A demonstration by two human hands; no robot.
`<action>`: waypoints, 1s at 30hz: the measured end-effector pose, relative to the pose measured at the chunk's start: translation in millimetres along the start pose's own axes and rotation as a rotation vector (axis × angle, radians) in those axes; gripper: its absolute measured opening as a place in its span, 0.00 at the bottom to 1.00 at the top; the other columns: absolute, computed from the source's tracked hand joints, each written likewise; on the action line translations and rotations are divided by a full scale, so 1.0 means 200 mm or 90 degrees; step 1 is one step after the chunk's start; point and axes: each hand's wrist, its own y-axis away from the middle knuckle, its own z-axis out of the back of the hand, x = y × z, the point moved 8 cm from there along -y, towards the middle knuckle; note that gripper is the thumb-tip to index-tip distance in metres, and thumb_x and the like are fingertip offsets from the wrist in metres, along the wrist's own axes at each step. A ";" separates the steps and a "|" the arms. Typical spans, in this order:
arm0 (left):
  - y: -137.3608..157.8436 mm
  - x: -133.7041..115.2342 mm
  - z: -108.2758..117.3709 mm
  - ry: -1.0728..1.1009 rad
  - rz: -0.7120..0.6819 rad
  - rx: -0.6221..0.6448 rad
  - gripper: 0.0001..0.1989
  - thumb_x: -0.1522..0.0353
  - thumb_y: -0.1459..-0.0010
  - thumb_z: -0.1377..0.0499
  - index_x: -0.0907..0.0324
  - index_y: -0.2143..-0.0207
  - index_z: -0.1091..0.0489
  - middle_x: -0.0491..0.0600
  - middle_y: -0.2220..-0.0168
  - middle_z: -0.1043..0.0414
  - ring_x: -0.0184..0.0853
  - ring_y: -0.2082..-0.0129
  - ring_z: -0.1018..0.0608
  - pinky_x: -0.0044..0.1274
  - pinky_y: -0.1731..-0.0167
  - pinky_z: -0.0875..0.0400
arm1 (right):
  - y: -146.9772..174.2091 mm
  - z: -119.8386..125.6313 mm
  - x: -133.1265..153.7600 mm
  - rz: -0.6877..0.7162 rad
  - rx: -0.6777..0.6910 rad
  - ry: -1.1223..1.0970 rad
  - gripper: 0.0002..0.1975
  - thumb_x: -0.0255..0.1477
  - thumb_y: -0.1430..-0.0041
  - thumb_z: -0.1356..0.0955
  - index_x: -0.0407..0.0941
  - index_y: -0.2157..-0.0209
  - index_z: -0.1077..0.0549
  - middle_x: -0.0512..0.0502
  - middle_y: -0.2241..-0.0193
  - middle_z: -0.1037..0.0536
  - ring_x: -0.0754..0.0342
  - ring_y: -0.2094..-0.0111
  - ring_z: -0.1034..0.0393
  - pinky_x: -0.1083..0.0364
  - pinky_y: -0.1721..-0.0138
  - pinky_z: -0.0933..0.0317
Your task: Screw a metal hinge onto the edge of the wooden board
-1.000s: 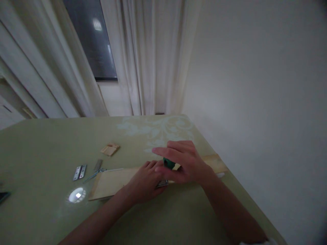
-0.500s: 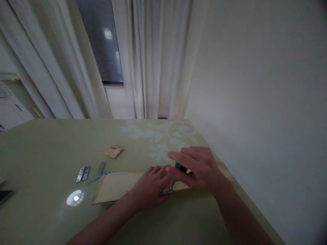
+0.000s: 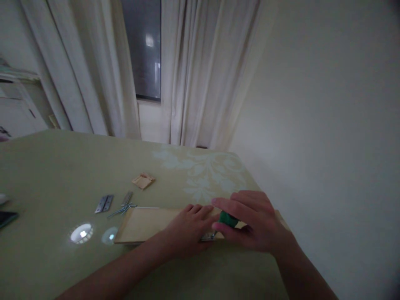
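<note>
My right hand (image 3: 254,221) is closed around the green handle of a screwdriver (image 3: 228,219), its fingers curled and its thumb beneath. The screwdriver leans, with its short metal shaft pointing down and left at a metal hinge (image 3: 206,237) on the near edge of a pale wooden board (image 3: 150,225). My left hand (image 3: 190,227) grips the board, fingers over its top and thumb by the near edge, beside the hinge. Part of the hinge and the middle of the board are covered by my hands. Whether the tip sits in a screw is too small to tell.
Left of the board lie a loose hinge (image 3: 104,203), several long screws or nails (image 3: 122,210) and a narrow metal piece (image 3: 127,197). A small tan packet (image 3: 143,181) lies farther back. A dark flat object (image 3: 8,218) is at the table's left, and a wall (image 3: 331,146) stands on the right.
The camera view has tilted and shifted a little. My right hand and the screwdriver handle sit lower and farther right, with more of the green handle showing. My left hand stays on the board.
</note>
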 end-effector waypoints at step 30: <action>0.00 -0.01 0.01 0.022 -0.007 0.029 0.37 0.57 0.31 0.34 0.51 0.25 0.41 0.58 0.27 0.34 0.53 0.37 0.24 0.43 0.40 0.28 | 0.12 0.01 -0.02 0.065 -0.203 0.018 0.14 0.37 0.24 0.32 0.43 0.47 0.21 0.50 0.75 0.22 0.53 0.77 0.28 0.54 0.75 0.34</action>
